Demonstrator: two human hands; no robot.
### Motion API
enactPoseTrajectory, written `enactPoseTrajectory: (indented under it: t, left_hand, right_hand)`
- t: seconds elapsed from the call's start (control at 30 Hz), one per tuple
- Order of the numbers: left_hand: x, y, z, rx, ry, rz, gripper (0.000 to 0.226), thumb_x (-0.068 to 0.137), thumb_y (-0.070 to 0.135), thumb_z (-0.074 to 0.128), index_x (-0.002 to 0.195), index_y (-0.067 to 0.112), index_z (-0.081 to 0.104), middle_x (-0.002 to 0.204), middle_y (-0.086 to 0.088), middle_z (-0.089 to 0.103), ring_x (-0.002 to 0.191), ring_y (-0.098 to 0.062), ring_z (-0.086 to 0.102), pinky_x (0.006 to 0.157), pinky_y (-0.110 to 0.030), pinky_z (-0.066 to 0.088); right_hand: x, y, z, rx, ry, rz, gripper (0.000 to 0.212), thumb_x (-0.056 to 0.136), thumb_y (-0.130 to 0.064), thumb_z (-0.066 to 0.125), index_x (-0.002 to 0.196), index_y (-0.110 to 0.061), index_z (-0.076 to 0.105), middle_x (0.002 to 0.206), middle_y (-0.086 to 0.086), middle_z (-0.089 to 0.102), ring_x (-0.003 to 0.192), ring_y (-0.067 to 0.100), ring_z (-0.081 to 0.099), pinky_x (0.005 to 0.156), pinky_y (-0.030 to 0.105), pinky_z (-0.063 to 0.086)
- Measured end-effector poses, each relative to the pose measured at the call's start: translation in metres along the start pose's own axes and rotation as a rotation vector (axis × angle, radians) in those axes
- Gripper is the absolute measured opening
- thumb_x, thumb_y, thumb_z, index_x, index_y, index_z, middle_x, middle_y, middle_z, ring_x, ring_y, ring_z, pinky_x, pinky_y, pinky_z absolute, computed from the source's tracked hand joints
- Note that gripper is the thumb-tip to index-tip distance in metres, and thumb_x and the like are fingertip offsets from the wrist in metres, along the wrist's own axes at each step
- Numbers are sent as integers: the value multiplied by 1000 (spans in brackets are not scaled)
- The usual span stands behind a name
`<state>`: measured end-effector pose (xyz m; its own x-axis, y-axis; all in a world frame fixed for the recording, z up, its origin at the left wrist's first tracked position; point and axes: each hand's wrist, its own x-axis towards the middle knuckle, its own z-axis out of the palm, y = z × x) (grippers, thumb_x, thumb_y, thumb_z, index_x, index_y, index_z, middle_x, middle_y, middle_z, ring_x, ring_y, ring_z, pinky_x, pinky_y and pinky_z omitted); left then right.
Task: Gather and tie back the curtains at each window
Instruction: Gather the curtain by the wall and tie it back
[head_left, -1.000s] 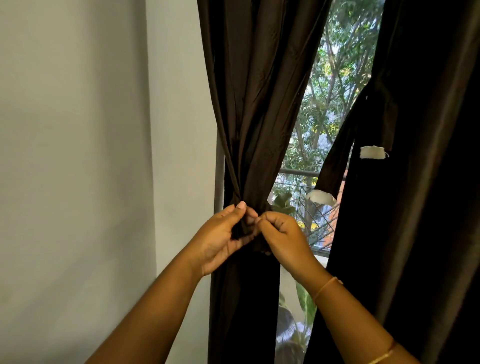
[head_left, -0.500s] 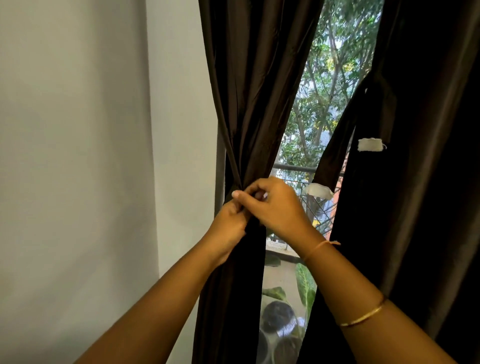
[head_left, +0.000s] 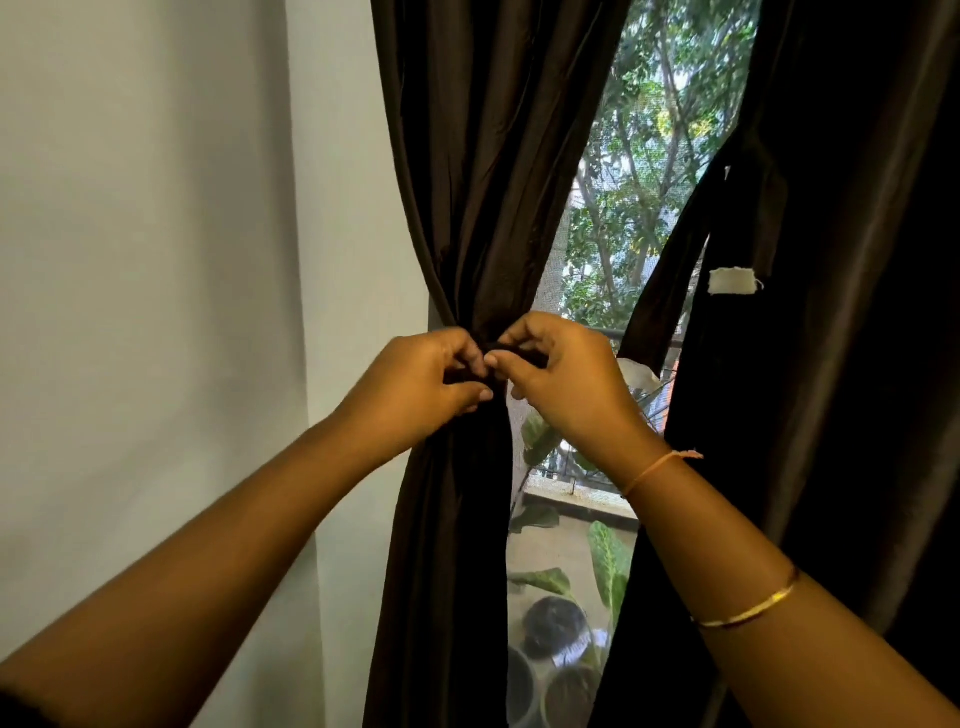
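Left curtain (head_left: 483, 182) gathered to narrow waist, held there between both hands. Left hand (head_left: 415, 384) curled, dark fabric of waist gripped by thumb and fingers. Right hand (head_left: 566, 384) curled too, dark tie (head_left: 511, 349) pinched by fingertips. Hands almost touching. Folds fanned above hands, hung straight below. Right curtain (head_left: 831, 415) seen right of right hand, white tag (head_left: 732, 280) on it. Window (head_left: 649, 156) shown between curtains, above right hand.

Dark tie band (head_left: 513, 347) mostly under the fingers (head_left: 469, 357); tops of both curtains (head_left: 478, 182) beyond the upper edge.
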<state>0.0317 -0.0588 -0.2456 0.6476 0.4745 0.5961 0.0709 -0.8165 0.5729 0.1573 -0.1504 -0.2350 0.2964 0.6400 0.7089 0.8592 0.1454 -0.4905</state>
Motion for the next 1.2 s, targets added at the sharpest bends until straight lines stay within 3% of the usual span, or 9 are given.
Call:
enactPoseTrajectory:
  t: [0.13,0.23,0.37,0.5,0.6,0.7,0.9,1.07,1.2]
  left_hand:
    - [0,-3,1,320,6,142,28,88,20,60,103,25,38,87,-1,62,77,-15,63,64,-22,49]
    - [1,-9,2,549,-30,154,18,94,21,47,111,19,43,99,-7,55,81,-17,54,69,-26,44]
    - [3,-2,-2,669,-81,114,7,95,25,41,90,20,41,79,-1,50,67,-17,50,60,-31,43]
    - [17,19,-21,478,-228,-5,26,89,27,42,65,20,46,63,3,48,57,-8,46,53,-24,36]
    - [26,26,-33,34,-442,-288,31,94,34,43,70,14,51,57,5,33,43,-6,26,41,-17,24]
    - [28,16,-34,-74,-500,-307,27,89,40,53,79,15,51,55,4,27,46,-9,19,42,-19,17]
    - [24,3,-30,-69,-441,-171,10,81,17,68,84,20,59,43,11,42,41,-3,33,41,-15,30]
    - [18,-3,-18,154,-169,57,23,76,11,73,89,26,62,84,3,68,75,-12,64,81,-33,55]
    - [5,-10,-7,577,254,469,11,84,21,58,86,13,66,78,-1,70,67,-19,66,58,-31,54]
  right_hand:
    - [-10,4,5,39,54,-59,9,80,-20,71,84,-14,65,73,-11,61,70,4,59,67,30,51]
    - [-22,10,12,-63,51,-127,7,83,-18,67,85,-12,65,81,-1,65,77,17,60,69,38,50]
    - [-29,13,16,-286,125,-249,10,86,-18,61,84,-9,60,78,5,58,70,24,53,57,32,40]
    - [-33,10,15,-370,228,-339,11,85,-15,61,78,-5,58,72,9,55,66,29,52,56,33,40]
    - [-39,8,23,-337,264,-413,10,83,-11,64,77,-3,62,73,12,60,67,31,57,59,35,47]
    - [-41,13,27,-242,149,-466,10,83,-10,65,86,-1,67,78,11,64,71,28,60,65,33,48]
    - [-12,11,7,368,85,-272,23,80,-1,44,86,-8,65,82,-2,61,77,8,58,71,21,47]
    - [9,11,4,129,-51,-305,18,89,-2,45,93,-4,62,85,-4,58,81,7,55,74,16,42]
    - [18,11,4,68,-67,-262,19,92,-4,45,92,-6,64,82,-7,58,79,7,54,72,21,42]
